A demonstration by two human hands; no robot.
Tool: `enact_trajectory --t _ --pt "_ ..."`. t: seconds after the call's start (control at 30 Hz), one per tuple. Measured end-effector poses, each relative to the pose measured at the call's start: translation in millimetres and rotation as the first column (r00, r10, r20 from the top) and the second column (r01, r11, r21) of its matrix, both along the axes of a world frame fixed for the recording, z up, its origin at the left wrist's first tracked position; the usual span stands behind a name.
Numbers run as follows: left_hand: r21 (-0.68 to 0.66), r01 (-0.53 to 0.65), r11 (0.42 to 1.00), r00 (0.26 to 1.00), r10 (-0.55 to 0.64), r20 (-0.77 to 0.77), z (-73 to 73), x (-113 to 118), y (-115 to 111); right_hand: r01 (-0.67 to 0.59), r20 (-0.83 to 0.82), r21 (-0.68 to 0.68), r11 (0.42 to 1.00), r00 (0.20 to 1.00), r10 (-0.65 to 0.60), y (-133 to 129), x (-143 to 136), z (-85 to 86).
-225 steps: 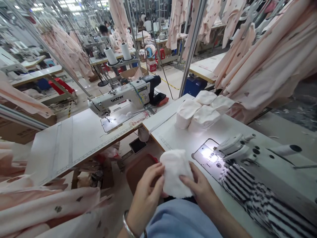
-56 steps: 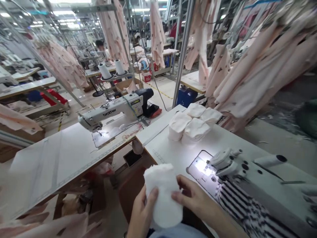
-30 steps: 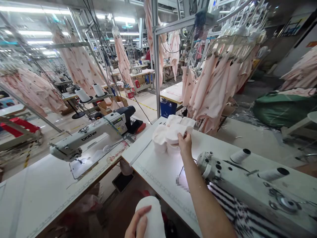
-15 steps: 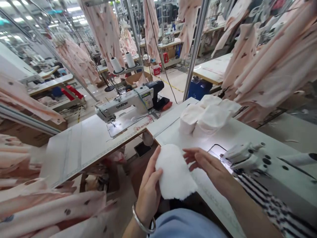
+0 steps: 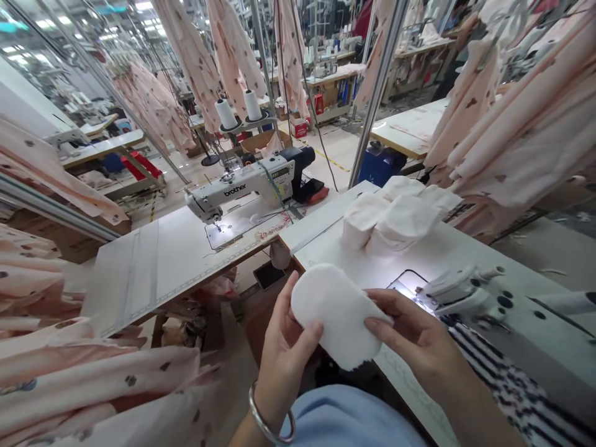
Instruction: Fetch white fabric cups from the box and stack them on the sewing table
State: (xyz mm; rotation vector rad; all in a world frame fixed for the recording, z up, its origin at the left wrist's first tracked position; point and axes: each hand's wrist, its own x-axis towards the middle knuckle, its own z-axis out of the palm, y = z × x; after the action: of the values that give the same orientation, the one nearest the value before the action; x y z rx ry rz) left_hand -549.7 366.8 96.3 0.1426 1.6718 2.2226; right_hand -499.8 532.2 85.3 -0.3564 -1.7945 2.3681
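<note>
A small white fabric piece with one rounded end is held up over the table's front edge. My left hand grips its left side, thumb on top, a metal bangle at the wrist. Its right corner is pinched between the thumb and fingers of my right hand. Beyond, on the white table, stands a pile of similar white pieces. Right of my right hand is a sewing machine head with a lit plate.
A Brother sewing machine stands on the left table. Pink printed fabric hangs at the right, with more at the left. A metal pole rises behind the tables. Striped fabric lies at the lower right.
My right hand has closed on the right corner of the white piece, which it was apart from before. The piece has tilted, and my left thumb has moved further over it.
</note>
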Motion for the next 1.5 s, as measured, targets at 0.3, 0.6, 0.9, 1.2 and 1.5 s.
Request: enact_trajectory --t 0.3,0.6,0.9,1.2,1.5 --pt "-0.157 0.09 0.983 0.893 -0.15 -0.424 -2.5 -1 -9 0.14 -0.442 0.19 0.972 0.896 -0.043 9 0 -0.9" --pt "-0.205 0.215 0.955 0.935 -0.261 -0.239 0.8 -4 -8 0.151 -0.285 0.268 0.952 0.956 -0.071 14 -3 5.1" --pt "-0.054 0.562 0.826 0.797 -0.522 0.303 -15.3 -9 -4 -0.282 0.073 0.279 0.918 0.959 0.272 25 -25 9.9" --pt "0.016 0.276 0.961 0.896 -0.263 0.358 -18.0 -11 -3 -0.127 0.129 -0.239 0.963 0.978 0.161 18 -19 -7.3" --pt "-0.207 0.393 0.896 0.916 -0.361 0.177 -43.7 -38 10 0.027 0.071 -0.027 0.999 0.997 -0.025 17 -27 -36.4"
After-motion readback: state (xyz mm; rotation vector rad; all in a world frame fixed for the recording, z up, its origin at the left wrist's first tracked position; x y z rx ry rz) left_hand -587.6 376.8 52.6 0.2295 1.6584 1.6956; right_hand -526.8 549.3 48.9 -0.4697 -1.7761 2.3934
